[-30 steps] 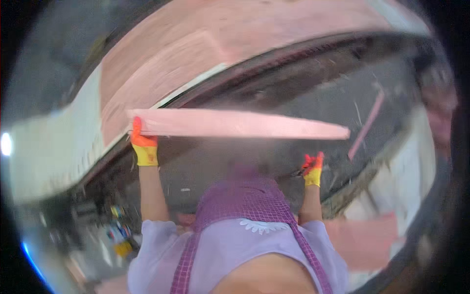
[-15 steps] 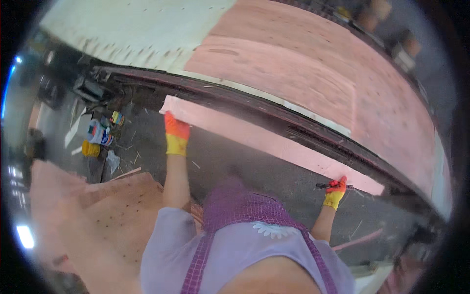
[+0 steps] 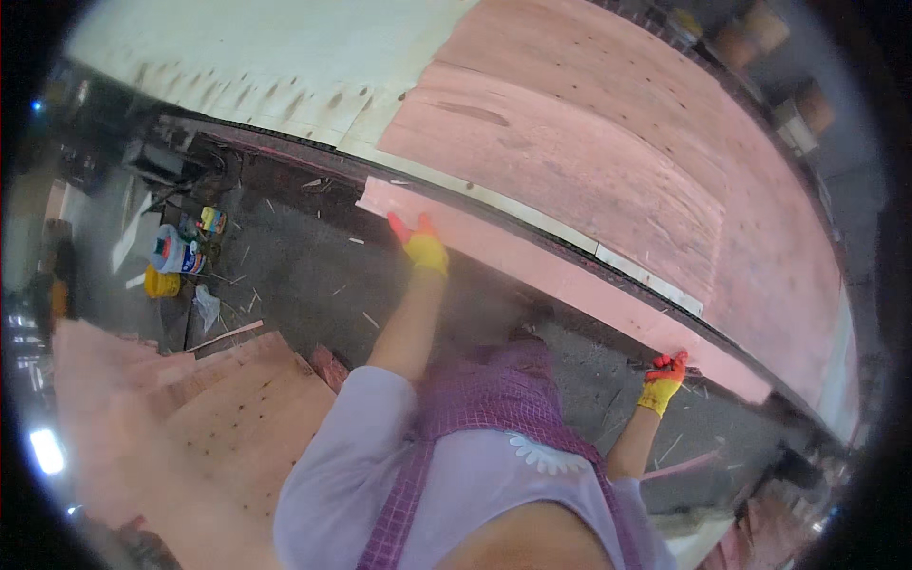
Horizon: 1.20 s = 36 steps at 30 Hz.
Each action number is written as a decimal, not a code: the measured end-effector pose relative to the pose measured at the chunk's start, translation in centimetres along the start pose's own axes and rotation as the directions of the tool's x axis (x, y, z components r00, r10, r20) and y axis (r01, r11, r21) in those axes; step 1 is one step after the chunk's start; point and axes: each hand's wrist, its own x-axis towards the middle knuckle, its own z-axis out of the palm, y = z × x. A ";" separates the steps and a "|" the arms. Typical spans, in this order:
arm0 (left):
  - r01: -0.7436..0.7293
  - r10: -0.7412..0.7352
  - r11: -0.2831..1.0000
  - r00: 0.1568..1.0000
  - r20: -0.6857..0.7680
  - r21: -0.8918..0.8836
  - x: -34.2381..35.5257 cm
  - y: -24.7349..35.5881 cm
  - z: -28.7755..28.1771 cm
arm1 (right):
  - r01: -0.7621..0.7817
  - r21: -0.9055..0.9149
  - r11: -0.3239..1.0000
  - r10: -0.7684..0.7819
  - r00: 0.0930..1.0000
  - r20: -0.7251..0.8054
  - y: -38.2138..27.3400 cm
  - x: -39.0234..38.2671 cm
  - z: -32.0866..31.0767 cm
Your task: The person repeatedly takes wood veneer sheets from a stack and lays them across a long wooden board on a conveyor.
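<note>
A long pale pink wooden strip (image 3: 537,271) lies diagonally along the near edge of the raised work surface, parallel to a cream edge band (image 3: 527,214). My left hand (image 3: 423,245), in a yellow glove with red fingers, rests near the strip's left end, fingers stretched apart on its face. My right hand (image 3: 665,378), gloved alike, grips the strip near its right end, fingers curled at the lower edge. A small dark tool (image 3: 638,364) shows at this hand, partly hidden by the fingers. Above the strip lie pink-stained sheets (image 3: 570,133) and a cream sheet (image 3: 247,47).
Loose pink veneer sheets (image 3: 228,427) are piled at lower left. A white bucket (image 3: 173,249), yellow container (image 3: 161,282), small tin (image 3: 213,219) and plastic bag (image 3: 207,309) stand or lie on the littered dark floor (image 3: 304,285). More pink scraps (image 3: 760,532) are at lower right.
My view has swung round, showing the floor at left. The strip has moved closer against the surface's edge. My left fingers have spread, and my right hand has come onto the strip.
</note>
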 end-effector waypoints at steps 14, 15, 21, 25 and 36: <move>0.327 -0.338 0.935 0.939 0.066 0.136 12.2 -5.4 6.8 | -0.345 0.031 0.938 0.342 0.936 0.085 6.4 10.4 11.6; -0.007 -0.024 0.948 0.995 0.094 0.319 16.5 -8.1 4.1 | -0.411 0.103 0.906 0.393 0.905 0.162 8.6 11.4 12.2; 0.462 -0.566 0.822 0.722 0.398 0.333 24.6 -7.1 -4.1 | -0.462 0.173 0.870 0.439 0.885 0.153 14.3 11.8 14.7; 0.387 -0.549 0.595 0.836 0.005 0.705 17.2 -7.7 2.8 | -0.321 -0.205 0.925 0.289 0.942 -0.169 16.8 13.0 11.5; 0.249 -0.548 0.269 0.834 -0.065 0.930 19.9 -7.8 1.9 | -0.359 -0.359 0.861 0.307 0.931 -0.196 20.1 15.2 9.3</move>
